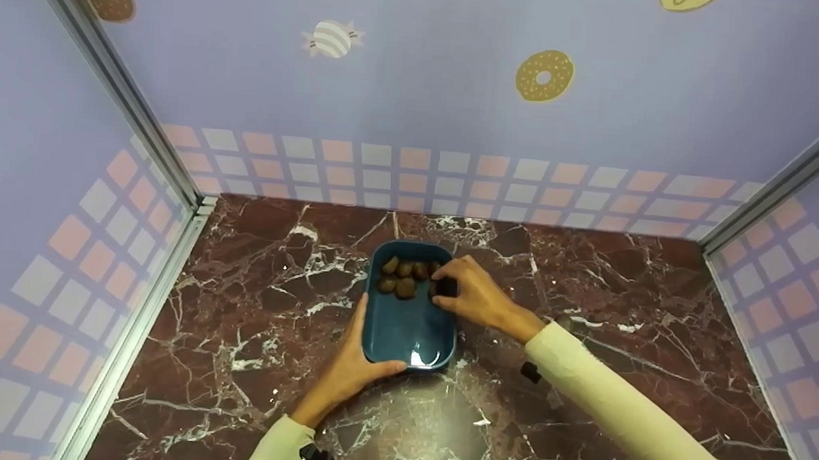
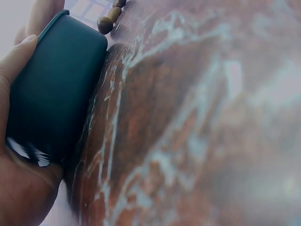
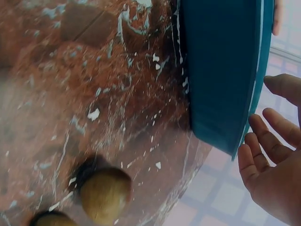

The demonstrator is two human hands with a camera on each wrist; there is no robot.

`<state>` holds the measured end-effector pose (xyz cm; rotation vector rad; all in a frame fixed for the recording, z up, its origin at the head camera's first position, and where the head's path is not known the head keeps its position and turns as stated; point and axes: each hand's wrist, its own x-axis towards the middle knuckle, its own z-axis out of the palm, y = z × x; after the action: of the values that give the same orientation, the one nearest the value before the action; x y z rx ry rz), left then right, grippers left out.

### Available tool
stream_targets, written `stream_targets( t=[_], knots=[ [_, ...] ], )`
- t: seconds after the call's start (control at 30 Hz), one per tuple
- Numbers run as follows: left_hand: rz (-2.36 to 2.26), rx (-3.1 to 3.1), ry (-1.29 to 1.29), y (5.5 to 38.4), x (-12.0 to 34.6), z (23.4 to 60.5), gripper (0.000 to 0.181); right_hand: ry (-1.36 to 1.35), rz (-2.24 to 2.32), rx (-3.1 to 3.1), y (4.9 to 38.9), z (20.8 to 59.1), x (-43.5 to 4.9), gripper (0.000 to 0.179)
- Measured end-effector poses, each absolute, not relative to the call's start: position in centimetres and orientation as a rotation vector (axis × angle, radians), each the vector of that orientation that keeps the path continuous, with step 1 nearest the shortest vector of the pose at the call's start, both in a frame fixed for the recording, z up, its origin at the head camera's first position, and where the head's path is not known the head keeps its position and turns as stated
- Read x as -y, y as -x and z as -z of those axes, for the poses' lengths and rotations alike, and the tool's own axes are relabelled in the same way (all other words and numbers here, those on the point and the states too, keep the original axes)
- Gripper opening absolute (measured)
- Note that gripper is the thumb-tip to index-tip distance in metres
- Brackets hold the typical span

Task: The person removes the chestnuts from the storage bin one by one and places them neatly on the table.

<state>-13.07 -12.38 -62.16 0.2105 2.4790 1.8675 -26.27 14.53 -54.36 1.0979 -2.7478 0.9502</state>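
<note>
In the head view, small brown roundish things (image 1: 406, 287) lie grouped at the far end of a teal tray (image 1: 403, 333). My left hand (image 1: 355, 358) grips the tray's near left corner, fingers along its left side and thumb (image 2: 21, 56) on the near rim. My right hand (image 1: 473, 293) is at the right rim, fingers and thumb bent around a dark spot, with another brown thing at the fingertips. The right wrist view shows this hand's fingers (image 3: 270, 143) loosely bent right at the rim, thumb apart, nothing visible between them.
More brown roundish things (image 3: 106, 195) sit on the marbled table (image 1: 259, 363) right of the tray, hidden from the head view by the right hand and forearm. A patterned wall (image 1: 432, 89) rises behind the table, with side walls at left and right.
</note>
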Motion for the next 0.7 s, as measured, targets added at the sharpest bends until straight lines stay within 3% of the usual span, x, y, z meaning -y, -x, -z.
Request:
stream_targets(
  t=[0.7],
  knots=[
    [-1.881, -2.460, -0.205, 13.0, 12.3, 62.1, 0.142, -1.085, -0.569, 2.824, 26.2, 56.0, -12.6, 0.040]
  ],
)
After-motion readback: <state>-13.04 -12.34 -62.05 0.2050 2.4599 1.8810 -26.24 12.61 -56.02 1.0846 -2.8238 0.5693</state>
